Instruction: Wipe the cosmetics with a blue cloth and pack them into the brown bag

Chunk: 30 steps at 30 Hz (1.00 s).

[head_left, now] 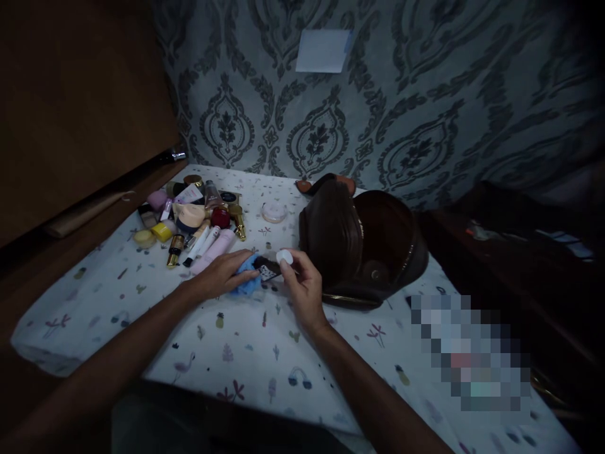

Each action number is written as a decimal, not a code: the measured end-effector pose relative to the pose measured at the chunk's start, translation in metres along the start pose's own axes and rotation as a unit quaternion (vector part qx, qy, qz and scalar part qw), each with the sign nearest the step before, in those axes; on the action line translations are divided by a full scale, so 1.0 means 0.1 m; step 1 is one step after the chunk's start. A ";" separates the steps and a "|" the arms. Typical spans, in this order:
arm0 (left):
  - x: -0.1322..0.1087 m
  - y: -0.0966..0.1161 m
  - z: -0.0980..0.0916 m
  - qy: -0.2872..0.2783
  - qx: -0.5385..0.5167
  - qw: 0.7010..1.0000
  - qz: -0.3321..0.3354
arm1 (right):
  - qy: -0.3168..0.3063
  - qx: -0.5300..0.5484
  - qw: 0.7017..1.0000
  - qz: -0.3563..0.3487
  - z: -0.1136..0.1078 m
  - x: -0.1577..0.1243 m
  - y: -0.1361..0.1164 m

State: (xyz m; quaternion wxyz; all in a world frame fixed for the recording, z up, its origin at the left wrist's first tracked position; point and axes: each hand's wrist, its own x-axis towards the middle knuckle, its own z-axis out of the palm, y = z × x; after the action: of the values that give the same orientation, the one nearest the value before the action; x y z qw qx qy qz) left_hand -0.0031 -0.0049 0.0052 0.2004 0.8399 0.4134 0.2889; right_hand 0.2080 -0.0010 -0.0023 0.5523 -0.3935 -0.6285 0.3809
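Note:
My left hand [225, 271] is closed around a blue cloth [249, 280] and presses it against a small dark bottle [268, 270]. The bottle has a white cap [284, 256] and a pale label. My right hand [302, 282] grips that bottle near its cap end, with the fingers curled round it. Both hands meet over a white sheet printed with small pictures [255, 353]. Just right of my hands lies an open dark brown round bag [363, 246], its zip showing and its inside in shadow.
A heap of several cosmetics [193, 221], tubes, jars and lipsticks, lies at the back left of the sheet. A small round pale compact [274, 212] sits alone behind my hands. A brown wooden board [70, 126] rises on the left, patterned wallpaper [378, 107] behind, dark clutter at right.

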 end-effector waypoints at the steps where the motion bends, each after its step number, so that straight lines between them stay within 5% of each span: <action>1: 0.01 0.00 0.00 0.000 -0.006 1.000 -0.009 | -0.001 0.015 1.000 0.017 0.00 0.01 0.00; 5: 0.02 -0.01 0.08 0.023 0.012 0.999 -0.027 | -0.021 0.073 0.995 0.069 0.00 0.02 0.02; 10: 0.02 0.07 0.22 0.120 0.071 0.990 0.021 | -0.021 0.082 0.993 0.079 0.03 0.00 0.02; 18: 0.03 0.02 0.30 0.033 0.131 0.989 0.061 | -0.031 0.088 0.991 0.091 0.02 0.00 0.01; 30: -0.01 -0.11 0.27 0.014 0.118 0.992 0.028 | -0.030 0.107 0.987 0.114 0.01 0.00 0.02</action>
State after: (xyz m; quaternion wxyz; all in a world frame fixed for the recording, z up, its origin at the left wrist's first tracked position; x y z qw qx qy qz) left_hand 0.0072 -0.0021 -0.0218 0.0853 0.8648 0.4236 0.2556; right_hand 0.2076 -0.0001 -0.0039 0.5254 -0.3894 -0.5516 0.5178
